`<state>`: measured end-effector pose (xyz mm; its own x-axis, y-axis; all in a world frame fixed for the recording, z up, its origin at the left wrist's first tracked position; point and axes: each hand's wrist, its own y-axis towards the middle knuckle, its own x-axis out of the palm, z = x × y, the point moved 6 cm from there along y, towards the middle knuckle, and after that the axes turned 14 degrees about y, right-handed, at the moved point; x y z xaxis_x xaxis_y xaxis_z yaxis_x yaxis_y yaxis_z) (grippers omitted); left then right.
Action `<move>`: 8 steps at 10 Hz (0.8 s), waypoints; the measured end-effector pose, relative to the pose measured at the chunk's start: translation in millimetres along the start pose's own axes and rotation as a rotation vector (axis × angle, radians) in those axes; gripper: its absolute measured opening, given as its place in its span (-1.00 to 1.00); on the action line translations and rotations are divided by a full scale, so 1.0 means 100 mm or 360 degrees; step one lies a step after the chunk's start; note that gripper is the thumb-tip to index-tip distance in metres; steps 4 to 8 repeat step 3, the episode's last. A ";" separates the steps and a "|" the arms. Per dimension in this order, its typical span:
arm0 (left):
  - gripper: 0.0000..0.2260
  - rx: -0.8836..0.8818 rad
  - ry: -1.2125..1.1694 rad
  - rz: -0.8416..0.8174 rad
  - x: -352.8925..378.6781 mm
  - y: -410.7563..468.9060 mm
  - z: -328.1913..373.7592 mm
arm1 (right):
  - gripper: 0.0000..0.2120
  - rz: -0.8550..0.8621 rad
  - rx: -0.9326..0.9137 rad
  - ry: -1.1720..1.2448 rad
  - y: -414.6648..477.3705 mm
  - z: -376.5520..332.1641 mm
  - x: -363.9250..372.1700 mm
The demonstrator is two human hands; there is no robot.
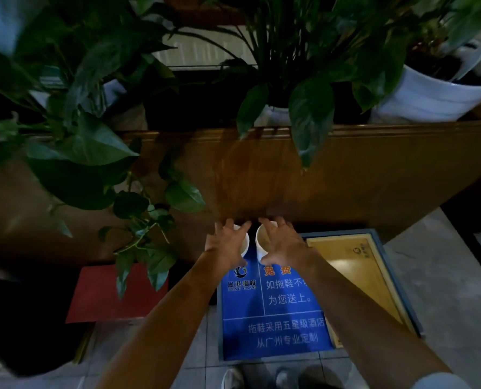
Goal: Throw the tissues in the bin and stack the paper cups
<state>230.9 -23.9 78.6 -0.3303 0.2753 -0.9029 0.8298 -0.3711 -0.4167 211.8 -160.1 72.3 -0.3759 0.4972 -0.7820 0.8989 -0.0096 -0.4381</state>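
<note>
Two white paper cups stand upright side by side on a blue printed board (276, 327) on the floor, close to a wooden wall panel. My left hand (226, 242) hovers over the left cup (245, 242), fingers spread, hiding most of it. Over the right cup (261, 238) my right hand (283, 245) is spread the same way; the cup's rim and pale inside show at its left. Whether either hand touches its cup is unclear. No tissues are visible.
Leafy potted plants hang over a wooden ledge (374, 130) above, with a white pot (430, 96) at upper right. A yellow framed board (357, 276) lies right of the cups, a red sheet (99, 293) and a dark container (23, 318) to the left. Grey floor tiles surround them.
</note>
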 end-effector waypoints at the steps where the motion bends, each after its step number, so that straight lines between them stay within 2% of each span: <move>1: 0.00 0.0004 -0.0009 0.0039 0.02 -0.03 0.02 | 0.14 0.0030 -0.0032 0.0020 -0.05 0.06 0.02; 2: 0.00 -0.0025 -0.0069 0.0106 -0.03 -0.17 0.09 | 0.15 0.0052 -0.0033 0.0060 -0.17 0.11 0.01; 3: -0.10 -0.0044 -0.0179 0.0281 -0.08 -0.34 0.14 | 0.10 0.0099 -0.0079 0.0143 -0.32 0.17 -0.03; 8: -0.10 -0.0044 -0.0179 0.0281 -0.08 -0.34 0.14 | 0.10 0.0099 -0.0079 0.0143 -0.32 0.17 -0.03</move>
